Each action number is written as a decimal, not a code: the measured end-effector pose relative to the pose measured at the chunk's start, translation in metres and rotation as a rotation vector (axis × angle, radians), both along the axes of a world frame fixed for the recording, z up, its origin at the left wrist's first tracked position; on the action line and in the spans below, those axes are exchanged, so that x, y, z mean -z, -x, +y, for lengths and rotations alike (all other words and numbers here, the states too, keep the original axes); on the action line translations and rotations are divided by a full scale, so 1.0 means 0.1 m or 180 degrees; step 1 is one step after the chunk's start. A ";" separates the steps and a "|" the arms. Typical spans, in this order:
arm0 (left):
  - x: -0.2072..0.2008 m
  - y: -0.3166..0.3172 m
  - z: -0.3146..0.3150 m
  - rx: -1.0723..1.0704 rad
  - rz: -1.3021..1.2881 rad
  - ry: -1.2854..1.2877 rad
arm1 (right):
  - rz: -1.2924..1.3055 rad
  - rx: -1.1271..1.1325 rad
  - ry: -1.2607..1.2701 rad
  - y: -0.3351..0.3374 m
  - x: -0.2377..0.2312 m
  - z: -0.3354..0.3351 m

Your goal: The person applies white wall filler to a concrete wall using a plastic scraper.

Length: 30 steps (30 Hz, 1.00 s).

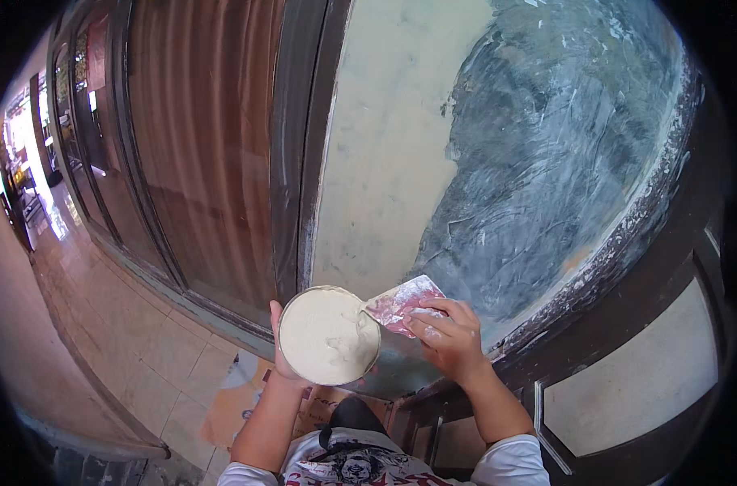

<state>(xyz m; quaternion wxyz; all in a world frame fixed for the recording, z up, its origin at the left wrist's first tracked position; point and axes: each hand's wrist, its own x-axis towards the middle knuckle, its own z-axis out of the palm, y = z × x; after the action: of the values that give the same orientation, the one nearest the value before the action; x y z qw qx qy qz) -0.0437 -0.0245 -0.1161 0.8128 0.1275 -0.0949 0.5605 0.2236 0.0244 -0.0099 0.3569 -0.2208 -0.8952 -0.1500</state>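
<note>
My left hand is wrapped round a round tub from its left side and underneath. Thick cream-coloured filler paste fills it near the rim, smooth at the left and ridged at the right. In my right hand I grip a flat red putty scraper smeared with white paste. One corner of its blade touches the paste at the tub's right edge. Ahead is a wall panel, with cream filler spread over its left part and a bare, scuffed grey-blue surface on the right.
A dark wooden frame borders the panel's left side, beside a window with a brown curtain. Near my right arm stands a dark door with pale panels. Printed cardboard lies on the tiled floor.
</note>
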 end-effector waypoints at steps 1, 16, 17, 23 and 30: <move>0.02 0.01 0.00 -0.0095 0.0210 -0.0013 | -0.0032 0.0057 -0.0040 0.01 0.01 0.00; 0.01 -0.13 -0.16 -0.1060 0.1138 0.0153 | 0.0428 -0.0007 -0.0054 0.18 0.03 0.02; 0.10 -0.08 -0.16 -0.0973 0.0801 0.0184 | 0.0616 0.0028 -0.0028 0.19 0.04 0.06; 0.04 0.27 -0.36 -0.0335 -0.0600 -0.0247 | 0.0741 0.0528 0.0862 -0.02 0.64 0.47; 0.31 0.74 -0.58 -0.1323 0.0713 -0.0217 | 0.0426 0.1199 0.1494 -0.16 1.55 0.81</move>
<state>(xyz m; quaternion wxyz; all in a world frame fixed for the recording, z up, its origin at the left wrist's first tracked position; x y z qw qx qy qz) -0.1175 -0.0825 -0.1474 0.6806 0.2330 0.0053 0.6946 0.2397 0.1051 -0.1647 0.3202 -0.4687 -0.8232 0.0123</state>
